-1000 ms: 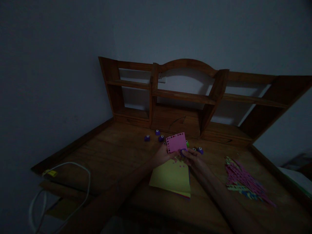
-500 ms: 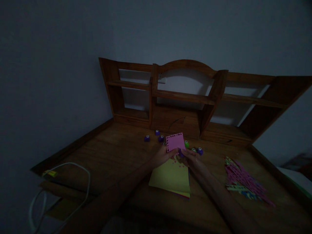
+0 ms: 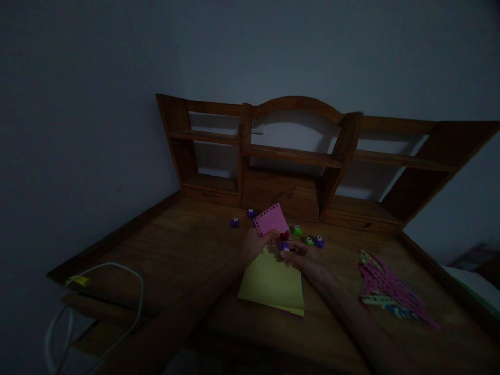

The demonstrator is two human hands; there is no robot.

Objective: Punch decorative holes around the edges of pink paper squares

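Observation:
My left hand (image 3: 255, 245) pinches the lower edge of a square pink sheet of paper (image 3: 272, 221), raised and tilted above the desk. Small punched holes run along its top and left edges. Fingers of my right hand (image 3: 307, 258) are closed on a small purple craft punch (image 3: 284, 246), just below the sheet and apart from it. Under both hands lies a stack of coloured paper with a yellow sheet (image 3: 273, 285) on top. A red punch (image 3: 284, 235) sits behind my fingers, partly hidden. Green punches (image 3: 297, 230) stand to the right of the pink sheet.
Other purple punches (image 3: 235, 222) stand left of the sheet, and one purple punch (image 3: 319, 241) stands to its right. A heap of pink and patterned strips (image 3: 390, 286) lies on the right. A wooden shelf unit (image 3: 289, 151) backs the desk. A white cable (image 3: 140, 291) loops at left.
The pink sheet has shifted left and tilted. The purple punch, previously at the sheet's lower right corner, has come away from it and moved slightly left and down with my right hand.

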